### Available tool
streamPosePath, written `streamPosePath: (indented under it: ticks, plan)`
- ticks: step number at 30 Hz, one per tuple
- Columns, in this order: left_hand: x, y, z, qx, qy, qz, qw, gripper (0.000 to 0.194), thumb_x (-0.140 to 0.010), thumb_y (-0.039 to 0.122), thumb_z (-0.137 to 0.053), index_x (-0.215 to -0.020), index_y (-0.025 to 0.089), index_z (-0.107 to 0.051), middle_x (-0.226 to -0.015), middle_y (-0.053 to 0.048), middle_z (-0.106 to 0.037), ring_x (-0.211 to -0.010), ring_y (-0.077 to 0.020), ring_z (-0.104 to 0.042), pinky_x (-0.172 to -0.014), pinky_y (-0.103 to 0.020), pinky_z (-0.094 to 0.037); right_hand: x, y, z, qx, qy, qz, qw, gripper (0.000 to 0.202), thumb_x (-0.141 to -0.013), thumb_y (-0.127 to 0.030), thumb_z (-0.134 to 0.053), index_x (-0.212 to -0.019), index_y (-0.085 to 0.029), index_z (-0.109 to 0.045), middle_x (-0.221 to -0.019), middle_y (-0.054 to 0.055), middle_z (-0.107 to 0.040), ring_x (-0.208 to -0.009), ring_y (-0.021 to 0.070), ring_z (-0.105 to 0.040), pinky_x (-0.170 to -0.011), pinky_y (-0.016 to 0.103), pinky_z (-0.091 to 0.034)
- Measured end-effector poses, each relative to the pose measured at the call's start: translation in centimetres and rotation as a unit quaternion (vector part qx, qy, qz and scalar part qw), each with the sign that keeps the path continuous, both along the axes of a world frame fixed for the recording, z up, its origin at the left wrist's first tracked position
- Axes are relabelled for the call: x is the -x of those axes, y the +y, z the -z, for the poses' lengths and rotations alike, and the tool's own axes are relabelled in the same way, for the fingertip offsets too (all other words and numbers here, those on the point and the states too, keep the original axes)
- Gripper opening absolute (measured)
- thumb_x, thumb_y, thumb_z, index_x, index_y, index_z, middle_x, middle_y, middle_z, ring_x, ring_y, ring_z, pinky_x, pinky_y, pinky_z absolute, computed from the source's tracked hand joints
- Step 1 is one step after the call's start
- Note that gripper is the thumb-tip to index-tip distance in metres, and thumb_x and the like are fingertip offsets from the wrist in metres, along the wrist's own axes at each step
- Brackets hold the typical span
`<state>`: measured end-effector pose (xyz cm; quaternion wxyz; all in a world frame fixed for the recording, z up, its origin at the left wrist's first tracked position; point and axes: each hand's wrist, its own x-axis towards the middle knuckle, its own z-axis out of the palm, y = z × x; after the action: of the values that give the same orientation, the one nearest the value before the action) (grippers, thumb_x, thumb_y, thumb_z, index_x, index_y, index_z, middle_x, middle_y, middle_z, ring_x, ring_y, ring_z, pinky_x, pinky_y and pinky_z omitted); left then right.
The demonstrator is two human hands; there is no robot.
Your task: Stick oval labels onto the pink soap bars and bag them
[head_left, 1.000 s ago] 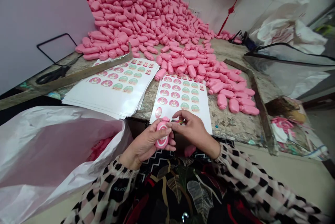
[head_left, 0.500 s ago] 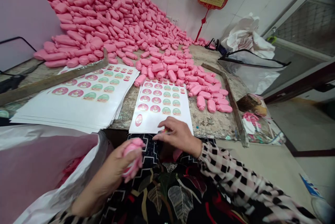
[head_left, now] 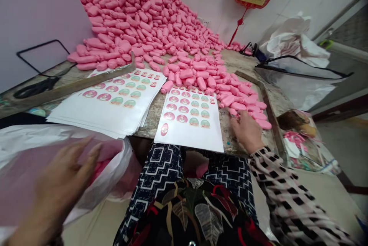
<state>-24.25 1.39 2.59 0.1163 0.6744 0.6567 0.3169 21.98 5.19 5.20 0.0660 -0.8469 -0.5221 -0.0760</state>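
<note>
My left hand [head_left: 64, 179], blurred, is over the mouth of a white bag [head_left: 115, 161] at the left, fingers apart and holding nothing visible. Pink pieces show inside the bag. At the right, my right hand [head_left: 246, 131] reaches to the near edge of the small pink bottle-shaped pieces [head_left: 201, 73]; its fingertips are at one piece, and whether they grip it is unclear. Between the hands lies a sticker sheet [head_left: 189, 132] with pink and green labels. A stack of similar sheets [head_left: 94, 111] rests farther left.
A large pink heap [head_left: 138, 19] leans against the wall. Wooden strips [head_left: 71, 86] border the work area. Black scissors [head_left: 40, 86] lie at the left. Clear and white plastic bags [head_left: 293, 42] and a brown roll [head_left: 293, 119] are at the right.
My left hand has gone from the lap to the bag and no longer shows the pink piece. My right hand has moved right, from the sheet to the pink pieces. The view has shifted.
</note>
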Motion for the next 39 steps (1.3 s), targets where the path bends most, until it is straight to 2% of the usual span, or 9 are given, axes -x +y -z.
streamPosePath:
  ticks: [4,7,10,12,14,18,21,27,39]
  plan:
    - [-7.9,-1.1,-2.4,-0.063,-0.029,0.11,0.992,0.031,-0.083,0.033,-0.053,-0.111,0.024,-0.06,-0.114,-0.007,-0.062,-0.105,-0.0249,-0.056,-0.095,-0.042,-0.04,3.7,-0.8,-2.7,-0.099,0.213,-0.103,0.967,0.029,-0.08,-0.043,-0.05,-0.09,-0.018,-0.06,-0.074,0.005,-0.062,-0.07,0.0202,-0.055,-0.062,0.03,-0.038]
    - [-11.9,-1.6,-3.6,0.058,-0.161,0.202,0.964,0.049,-0.077,0.033,-0.062,-0.124,0.028,-0.05,-0.125,-0.005,-0.056,-0.116,-0.0236,-0.05,-0.1,-0.041,-0.036,8.5,-2.4,-4.5,0.022,0.482,-0.261,0.836,0.021,-0.078,-0.038,-0.053,-0.076,-0.018,-0.06,-0.071,0.002,-0.06,-0.066,0.0148,-0.053,-0.062,0.027,-0.041]
    - [-13.9,-1.8,-3.7,0.298,-0.352,0.277,0.843,0.07,-0.069,0.032,-0.07,-0.131,0.025,-0.04,-0.115,-0.01,-0.061,-0.1,-0.0231,-0.059,-0.087,-0.038,-0.045,12.9,-3.8,-4.4,0.198,0.603,-0.31,0.708,0.02,-0.077,-0.039,-0.055,-0.076,-0.019,-0.059,-0.065,-0.002,-0.057,-0.058,0.0111,-0.05,-0.056,0.024,-0.041]
    - [-14.4,-1.9,-3.0,0.428,-0.441,0.29,0.734,0.061,-0.071,0.033,-0.067,-0.126,0.019,-0.044,-0.091,-0.008,-0.066,-0.074,-0.0186,-0.063,-0.067,-0.032,-0.05,14.5,-3.6,-3.4,0.216,0.62,-0.326,0.68,0.022,-0.078,-0.041,-0.055,-0.083,-0.02,-0.059,-0.068,-0.003,-0.058,-0.059,0.0106,-0.051,-0.057,0.023,-0.041]
    - [-14.3,-1.8,-2.0,0.467,-0.469,0.246,0.708,0.047,-0.075,0.035,-0.061,-0.117,0.015,-0.05,-0.074,-0.003,-0.063,-0.056,-0.014,-0.059,-0.056,-0.028,-0.047,15.0,-2.5,-1.8,0.174,0.6,-0.347,0.699,0.027,-0.081,-0.044,-0.052,-0.094,-0.022,-0.058,-0.078,-0.002,-0.061,-0.068,0.0116,-0.054,-0.063,0.024,-0.043]
    - [-13.5,-1.2,-0.1,0.256,-0.318,0.153,0.9,0.03,-0.077,0.032,-0.058,-0.105,0.019,-0.059,-0.094,-0.004,-0.062,-0.083,-0.0173,-0.06,-0.078,-0.033,-0.047,14.7,0.8,1.0,0.065,0.405,-0.34,0.846,0.026,-0.088,-0.04,-0.043,-0.093,-0.022,-0.061,-0.091,0.002,-0.061,-0.087,0.0152,-0.054,-0.077,0.028,-0.04]
    - [-13.1,-0.5,0.7,0.105,-0.14,0.169,0.97,0.031,-0.082,0.029,-0.051,-0.112,0.021,-0.058,-0.126,-0.007,-0.051,-0.113,-0.0205,-0.05,-0.098,-0.037,-0.038,15.0,2.0,1.9,0.044,0.259,-0.332,0.906,0.021,-0.088,-0.035,-0.045,-0.092,-0.023,-0.062,-0.093,0.003,-0.059,-0.086,0.0156,-0.054,-0.074,0.027,-0.037]
    - [-13.7,0.1,2.0,0.102,0.062,0.199,0.973,0.051,-0.083,0.019,-0.046,-0.134,0.023,-0.039,-0.149,-0.008,-0.023,-0.125,-0.0246,-0.041,-0.098,-0.037,-0.039,16.4,2.0,2.1,0.027,0.118,-0.334,0.935,0.023,-0.091,-0.036,-0.04,-0.096,-0.024,-0.058,-0.092,0.002,-0.057,-0.079,0.0154,-0.055,-0.063,0.026,-0.034]
    - [-14.2,-0.3,2.3,0.083,0.211,0.18,0.957,0.059,-0.082,0.017,-0.048,-0.137,0.031,-0.033,-0.149,-0.012,-0.019,-0.097,-0.0242,-0.059,-0.08,-0.038,-0.047,15.9,2.8,2.5,0.04,0.097,-0.369,0.924,0.019,-0.09,-0.035,-0.043,-0.089,-0.024,-0.059,-0.09,0.001,-0.059,-0.082,0.0141,-0.056,-0.062,0.025,-0.033]
